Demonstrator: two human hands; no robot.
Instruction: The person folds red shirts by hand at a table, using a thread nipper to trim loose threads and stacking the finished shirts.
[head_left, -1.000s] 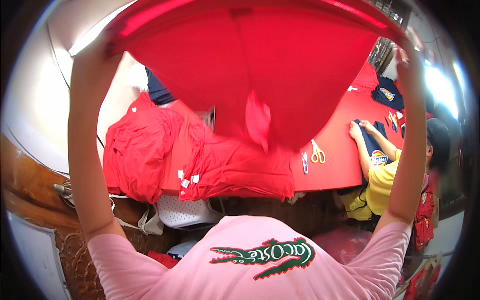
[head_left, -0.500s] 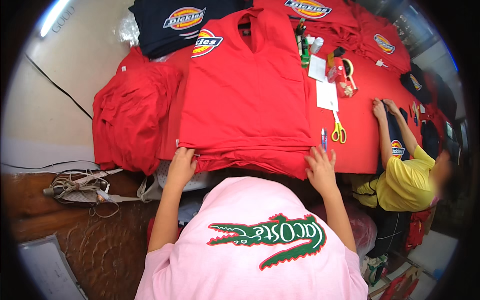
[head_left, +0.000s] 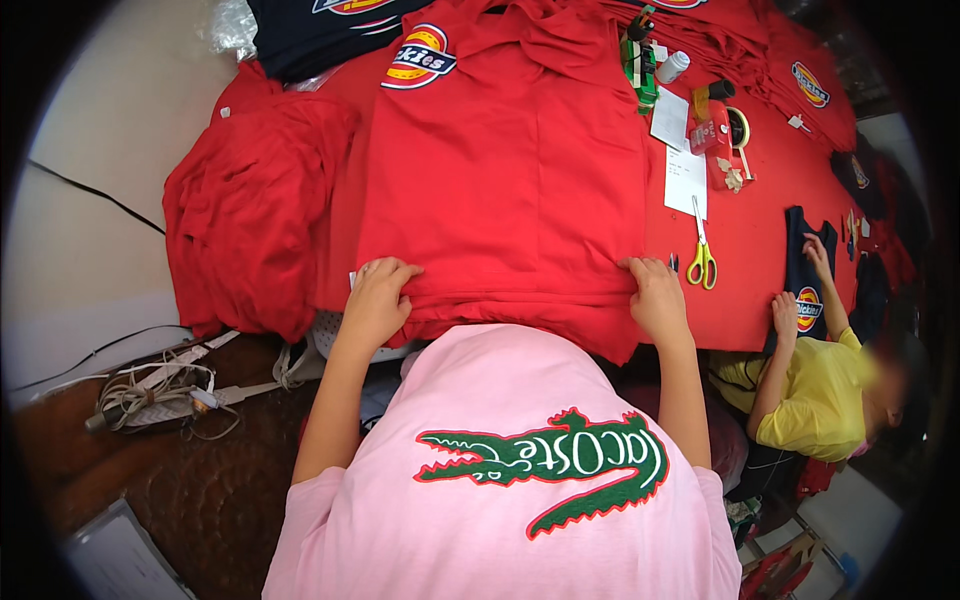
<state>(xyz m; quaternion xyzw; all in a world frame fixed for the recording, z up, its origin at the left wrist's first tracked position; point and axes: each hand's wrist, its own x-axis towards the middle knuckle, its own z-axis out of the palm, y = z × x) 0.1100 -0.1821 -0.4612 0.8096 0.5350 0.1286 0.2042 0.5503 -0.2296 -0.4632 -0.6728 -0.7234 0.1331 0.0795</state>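
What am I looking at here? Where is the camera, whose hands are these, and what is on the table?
There is no machine at work here, just a person with bare hands. The camera is worn on that person's head and looks down; its wide fisheye lens bends straight edges. The left hand and right hand touch the lower part of a red shirt, one at each side; I cannot tell how firmly they hold the cloth.

On the red table, a heap of red garments lies to the left. To the right are yellow-handled scissors, paper sheets and a tape dispenser. Farther right, a co-worker in yellow handles a navy garment.
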